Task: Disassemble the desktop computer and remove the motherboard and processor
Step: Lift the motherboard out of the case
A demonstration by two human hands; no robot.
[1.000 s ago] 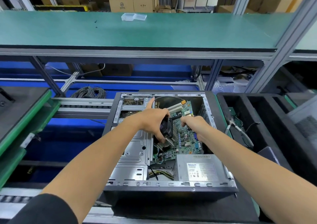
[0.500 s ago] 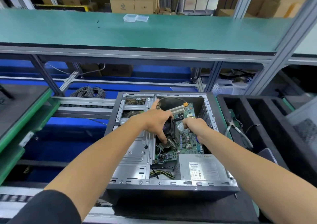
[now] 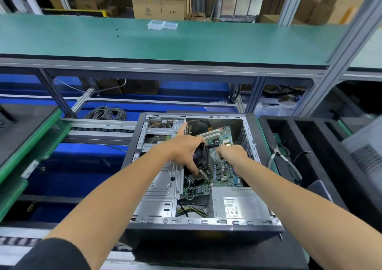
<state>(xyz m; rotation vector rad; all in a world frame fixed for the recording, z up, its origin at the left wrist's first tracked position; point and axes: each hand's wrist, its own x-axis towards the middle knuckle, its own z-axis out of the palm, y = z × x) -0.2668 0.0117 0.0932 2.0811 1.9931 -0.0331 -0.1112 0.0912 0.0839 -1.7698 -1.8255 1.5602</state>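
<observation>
Left hand [image 3: 183, 150] grips cooler [image 3: 201, 160], tilting it off board [image 3: 222, 172]. Right hand [image 3: 232, 152] curled on board, likely steadying; grasp unclear.

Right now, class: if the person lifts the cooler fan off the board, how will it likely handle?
The cooler fan in the left hand probably feels heavy for its size, given its metal fins. It looks stiff, not floppy. Those thin fins may bend or scrape the green board.

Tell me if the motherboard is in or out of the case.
In: the motherboard sits inside the case, left hand gripping its cooler.
</observation>
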